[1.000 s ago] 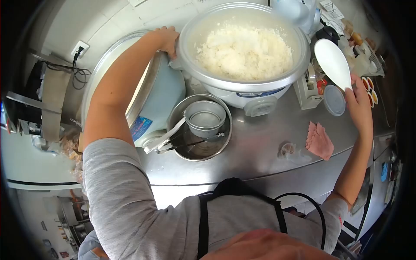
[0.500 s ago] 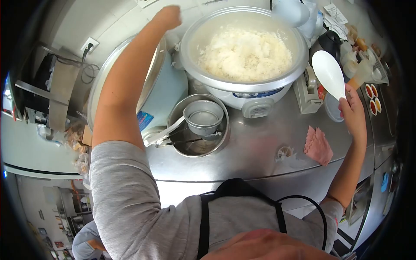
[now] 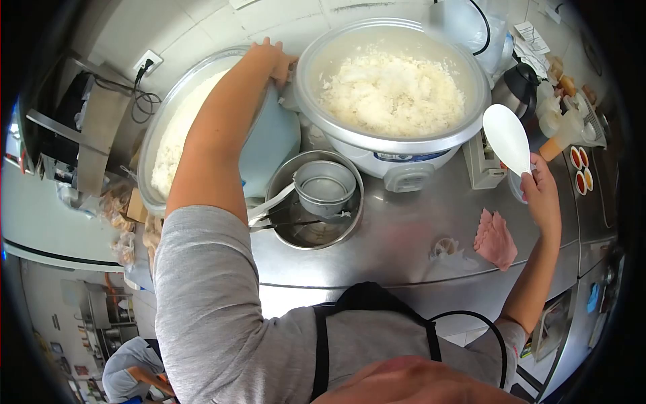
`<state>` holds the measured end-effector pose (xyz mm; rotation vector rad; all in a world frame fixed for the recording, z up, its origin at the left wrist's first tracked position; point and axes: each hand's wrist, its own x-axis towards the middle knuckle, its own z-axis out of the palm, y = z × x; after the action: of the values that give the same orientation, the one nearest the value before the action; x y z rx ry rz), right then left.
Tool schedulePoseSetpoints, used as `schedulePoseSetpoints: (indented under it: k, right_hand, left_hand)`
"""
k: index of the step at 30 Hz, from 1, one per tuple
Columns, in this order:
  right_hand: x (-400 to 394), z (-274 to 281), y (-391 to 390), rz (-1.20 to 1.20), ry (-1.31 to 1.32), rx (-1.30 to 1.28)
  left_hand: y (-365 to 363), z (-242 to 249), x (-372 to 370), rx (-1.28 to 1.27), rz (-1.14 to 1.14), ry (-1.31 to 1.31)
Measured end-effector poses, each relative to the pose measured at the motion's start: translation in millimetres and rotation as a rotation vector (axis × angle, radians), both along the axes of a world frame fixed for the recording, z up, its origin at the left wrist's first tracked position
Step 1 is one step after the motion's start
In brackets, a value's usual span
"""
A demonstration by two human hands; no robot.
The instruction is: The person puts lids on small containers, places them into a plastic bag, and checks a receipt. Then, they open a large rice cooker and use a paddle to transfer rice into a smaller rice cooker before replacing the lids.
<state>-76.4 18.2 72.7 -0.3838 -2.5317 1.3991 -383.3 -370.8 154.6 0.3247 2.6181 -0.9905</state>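
Observation:
My right hand (image 3: 542,195) is closed around the handle of a white rice paddle (image 3: 507,138), its blade pointing up. My left hand (image 3: 270,59) is at the back, between a blue-sided tub of rice (image 3: 274,145) and a large rice cooker (image 3: 397,143). Its fingers are bent and apart, right at the tub's far rim, and the forearm crosses over the tub. White cooked rice (image 3: 397,94) fills much of the cooker. In front of the two vessels, a steel pot (image 3: 316,236) holds smaller metal pans (image 3: 324,183) with long handles.
A pink cloth (image 3: 494,241) and a crumpled plastic wrapper (image 3: 447,252) lie on the steel counter (image 3: 397,236). A black-topped jug (image 3: 517,87), bottles and small sauce dishes (image 3: 580,170) stand at the right. Another person (image 3: 134,370) is at the lower left.
My left hand has come down from above onto the tub's far rim, its fingers spreading. The rice paddle has stayed in my right hand, slightly lower. The view has shifted a little.

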Motion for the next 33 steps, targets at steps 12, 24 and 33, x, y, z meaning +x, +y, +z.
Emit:
schedulePoseSetpoints:
  k: [12,24,33]
  right_hand:
    - [14,-4,4,-0.041,0.023,-0.089]
    - [30,-12,14,-0.026,0.028,-0.135]
    - [24,19,-22,0.027,0.056,-0.243]
  left_hand:
    - [-10,-12,-9,0.209,-0.117,0.015]
    - [-5,1,24,0.13,-0.121,0.209]
    - [-8,-11,32,0.217,-0.206,0.159]
